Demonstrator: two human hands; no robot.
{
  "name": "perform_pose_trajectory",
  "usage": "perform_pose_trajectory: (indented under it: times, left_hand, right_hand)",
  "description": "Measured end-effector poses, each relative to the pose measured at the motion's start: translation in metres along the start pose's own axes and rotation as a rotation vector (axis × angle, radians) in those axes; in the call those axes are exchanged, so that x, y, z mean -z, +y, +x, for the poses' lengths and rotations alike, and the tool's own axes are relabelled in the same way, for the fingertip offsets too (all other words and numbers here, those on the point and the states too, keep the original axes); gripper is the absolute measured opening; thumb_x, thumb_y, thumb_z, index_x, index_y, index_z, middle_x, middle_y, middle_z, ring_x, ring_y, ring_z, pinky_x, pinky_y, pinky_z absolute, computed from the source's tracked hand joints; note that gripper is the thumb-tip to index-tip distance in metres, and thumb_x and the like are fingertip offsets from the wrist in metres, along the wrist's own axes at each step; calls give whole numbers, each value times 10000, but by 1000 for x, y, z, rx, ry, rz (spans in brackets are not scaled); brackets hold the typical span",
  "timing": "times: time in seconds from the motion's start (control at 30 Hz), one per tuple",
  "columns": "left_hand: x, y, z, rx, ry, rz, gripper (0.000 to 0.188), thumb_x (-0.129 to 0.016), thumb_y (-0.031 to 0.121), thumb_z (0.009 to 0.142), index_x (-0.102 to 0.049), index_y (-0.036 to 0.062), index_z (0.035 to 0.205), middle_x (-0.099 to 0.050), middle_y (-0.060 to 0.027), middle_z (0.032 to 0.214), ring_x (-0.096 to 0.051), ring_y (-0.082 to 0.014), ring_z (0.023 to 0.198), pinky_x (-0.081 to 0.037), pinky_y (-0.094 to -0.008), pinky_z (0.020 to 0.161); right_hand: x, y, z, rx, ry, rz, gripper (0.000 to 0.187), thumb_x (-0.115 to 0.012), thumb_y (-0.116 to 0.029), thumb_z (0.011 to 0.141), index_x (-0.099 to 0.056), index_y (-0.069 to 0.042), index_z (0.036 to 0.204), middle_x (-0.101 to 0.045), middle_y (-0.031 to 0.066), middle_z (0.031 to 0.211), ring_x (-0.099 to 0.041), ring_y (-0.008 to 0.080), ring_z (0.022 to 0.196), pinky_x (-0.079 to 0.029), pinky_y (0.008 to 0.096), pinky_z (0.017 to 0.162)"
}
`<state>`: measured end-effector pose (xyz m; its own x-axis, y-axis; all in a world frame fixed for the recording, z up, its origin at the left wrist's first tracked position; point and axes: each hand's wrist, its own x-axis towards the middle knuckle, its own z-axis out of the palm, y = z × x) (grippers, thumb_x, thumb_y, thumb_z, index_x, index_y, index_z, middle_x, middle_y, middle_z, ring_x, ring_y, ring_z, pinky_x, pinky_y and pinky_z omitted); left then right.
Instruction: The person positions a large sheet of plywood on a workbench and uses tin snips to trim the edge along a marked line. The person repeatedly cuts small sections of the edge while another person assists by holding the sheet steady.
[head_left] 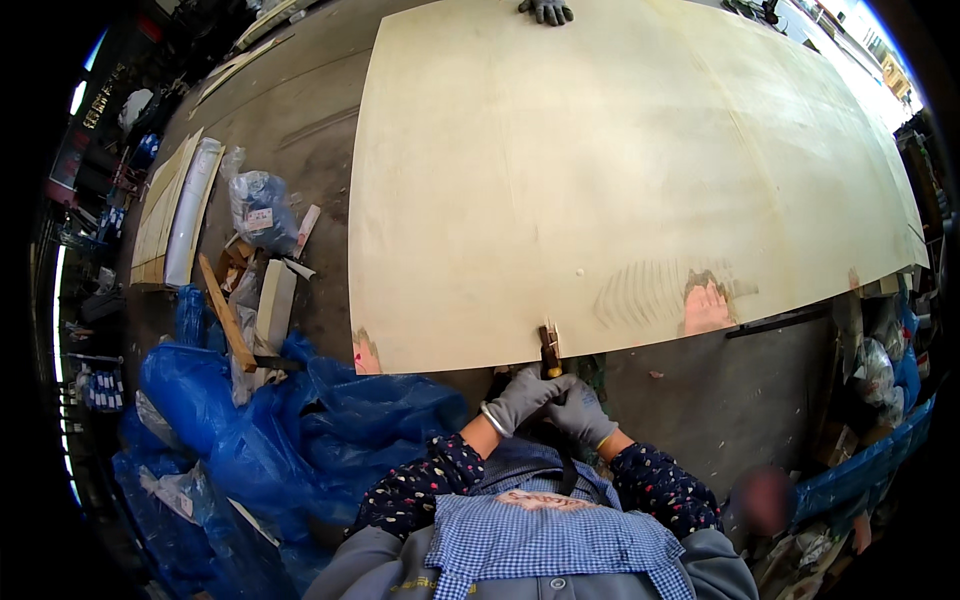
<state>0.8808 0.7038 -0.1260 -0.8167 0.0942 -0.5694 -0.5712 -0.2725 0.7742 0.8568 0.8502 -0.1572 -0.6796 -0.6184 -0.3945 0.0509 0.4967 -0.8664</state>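
Cannot see tool's (549,352) lower end, hidden by left hand (520,400) and right hand (580,412). Cannot follow pale panel (560,180) or co-worker's gloved hand (547,11) beyond upper edge. Cannot identify blue-and-white items (103,388), far left; too small.

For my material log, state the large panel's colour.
The panel is pale cream, with pinkish patches at its near edge, seen best in the head view.
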Motion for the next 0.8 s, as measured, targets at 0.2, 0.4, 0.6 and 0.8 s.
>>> perform_pose_trajectory:
  times: [0.2, 0.4, 0.6, 0.8]
  left_hand:
    - [-9, -1, 13, 87, 135, 190, 306, -719, 241, 858, -633, 13, 1043, -632, -2, 772, -588, -95, 689, -494, -254, 636]
    - [4, -25, 29, -12, 77, 207, 235, -725, 237, 847, -659, 31, 937, -626, -1, 735, -591, -96, 677, -493, -253, 626]
    - [-1, -12, 8, -151, -9, -23, 289, -745, 222, 840, -641, 48, 1045, -629, 16, 862, -592, -97, 772, -507, -265, 702]
    - [23, 4, 0, -90, -316, -60, 441, -696, 275, 883, -550, 33, 1221, -645, -57, 1085, -606, -161, 999, -492, -297, 889]
  right_hand:
    - [3, 21, 14, 127, 101, -195, 453, -659, -295, 721, -570, -14, 1066, -655, 234, 938, -622, 428, 880, -506, 465, 756]
    - [-2, 17, 12, 72, 89, -117, 545, -673, -307, 733, -507, 18, 1138, -637, 258, 989, -619, 409, 935, -499, 448, 780]
    - [5, -23, -26, -142, 18, 356, 522, -695, -267, 743, -519, 25, 1139, -637, 197, 1025, -624, 304, 971, -487, 374, 822]
    - [5, -31, -40, -226, -3, 364, 480, -629, -191, 767, -485, 21, 1174, -609, 110, 948, -591, 206, 903, -488, 340, 789]
